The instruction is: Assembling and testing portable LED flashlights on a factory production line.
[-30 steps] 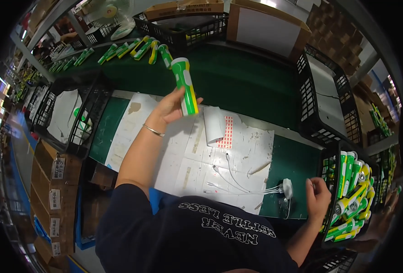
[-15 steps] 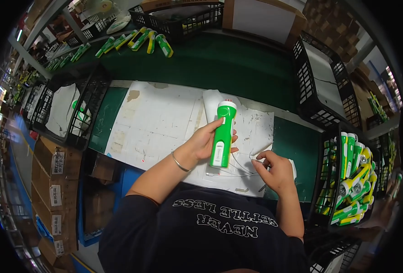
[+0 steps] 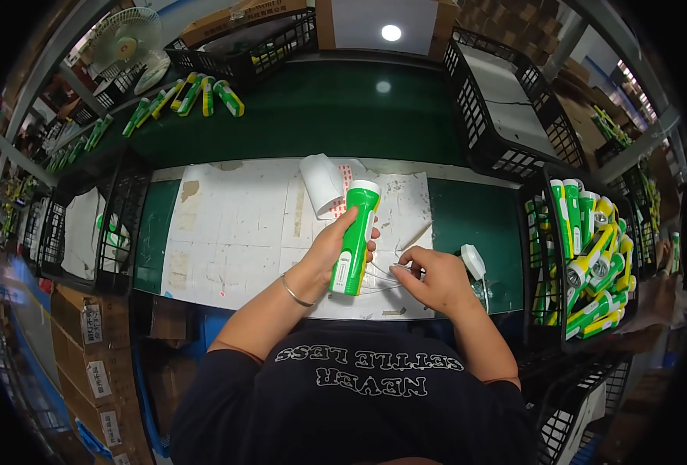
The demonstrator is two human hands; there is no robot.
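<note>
My left hand [image 3: 335, 244] is wrapped round a green flashlight [image 3: 357, 232] with a white head and a yellow side. Its head points away from me, over the white paper sheet [image 3: 235, 232] on the bench. A round bright light spot [image 3: 390, 32] shows on the pale panel at the back. To the right, my right hand [image 3: 432, 279] is closed, thumb and forefinger pinched on a thin pale cable [image 3: 382, 280] that runs behind the flashlight's lower end. Beyond the flashlight lies a white roll [image 3: 321, 186] beside a red-marked strip [image 3: 346, 174].
A white plug-like block [image 3: 473, 262] with a cord sits right of my right hand. The black crate [image 3: 564, 271] at right is full of flashlights. Another black crate [image 3: 467, 128] stands far right, and one [image 3: 115, 232] at left. Several flashlights [image 3: 192, 94] lie at the far left.
The view has shifted. A bright spot has appeared on the back panel, with its reflection on the green bench. The flashlight is tilted more, still in my left hand.
</note>
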